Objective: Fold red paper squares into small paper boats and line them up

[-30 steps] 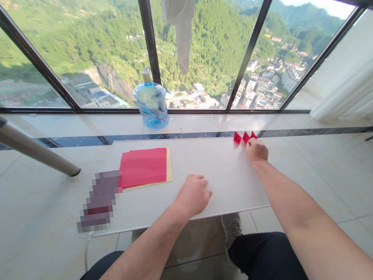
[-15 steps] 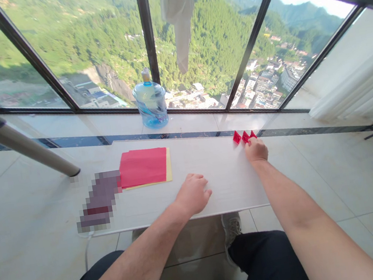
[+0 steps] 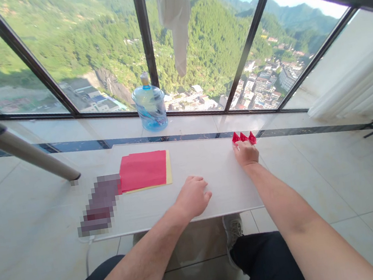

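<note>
Your right hand (image 3: 246, 153) was stretched out to the far right corner of the bench (image 3: 213, 178), knuckles up and fingers curled forward. Just past its fingertips sat three small folded red paper pieces (image 3: 242, 137) in a tight row at the bench's far edge. The fingertips were hidden behind the knuckles, so I cannot tell whether you were pinching a piece or only touching the row. Your left hand (image 3: 195, 196) rested palm down on the bench nearer to you, to the left of the right hand and well apart from it. Its fingers were loosely bent and close together, and it held nothing. Farther left of that hand, a flat stack of red sheets (image 3: 144, 169) lay on the bench, with a yellow sheet (image 3: 168, 167) showing along its right edge. Left of the stack sat a blurred dark object (image 3: 99, 203). Beyond both hands, off the bench, a blue water jug (image 3: 149, 105) stood on the floor against the window (image 3: 88, 47), and a white cloth (image 3: 175, 15) hung above it.
</note>
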Available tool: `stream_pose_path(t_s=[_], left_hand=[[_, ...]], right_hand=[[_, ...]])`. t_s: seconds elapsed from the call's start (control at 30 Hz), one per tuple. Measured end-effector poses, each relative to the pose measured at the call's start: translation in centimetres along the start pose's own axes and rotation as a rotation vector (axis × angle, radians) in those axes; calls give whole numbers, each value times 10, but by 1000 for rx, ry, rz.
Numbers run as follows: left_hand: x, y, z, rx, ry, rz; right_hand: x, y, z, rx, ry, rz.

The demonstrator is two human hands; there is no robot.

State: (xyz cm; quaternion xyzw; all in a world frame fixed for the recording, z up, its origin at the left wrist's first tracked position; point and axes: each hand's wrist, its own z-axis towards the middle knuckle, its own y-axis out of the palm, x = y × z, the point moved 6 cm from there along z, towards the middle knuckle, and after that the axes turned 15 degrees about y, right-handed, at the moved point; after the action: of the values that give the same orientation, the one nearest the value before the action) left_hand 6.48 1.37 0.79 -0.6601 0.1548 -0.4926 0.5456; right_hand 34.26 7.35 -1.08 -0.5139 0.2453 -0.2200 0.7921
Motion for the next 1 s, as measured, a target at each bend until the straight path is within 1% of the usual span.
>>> stream_pose_path(t_s=[0.13, 0.4, 0.63, 1.0], left_hand=[[0, 0, 0, -8, -5, 0], [-2, 2, 0, 9, 0, -8], [1, -1, 1, 8, 22, 2], [2, -1, 1, -12, 13, 0]], right_hand=[[3, 4, 4, -33, 16, -26], [6, 11, 12, -5, 10, -59], [7, 9, 13, 18, 15, -85], [7, 3, 12, 27, 35, -98]])
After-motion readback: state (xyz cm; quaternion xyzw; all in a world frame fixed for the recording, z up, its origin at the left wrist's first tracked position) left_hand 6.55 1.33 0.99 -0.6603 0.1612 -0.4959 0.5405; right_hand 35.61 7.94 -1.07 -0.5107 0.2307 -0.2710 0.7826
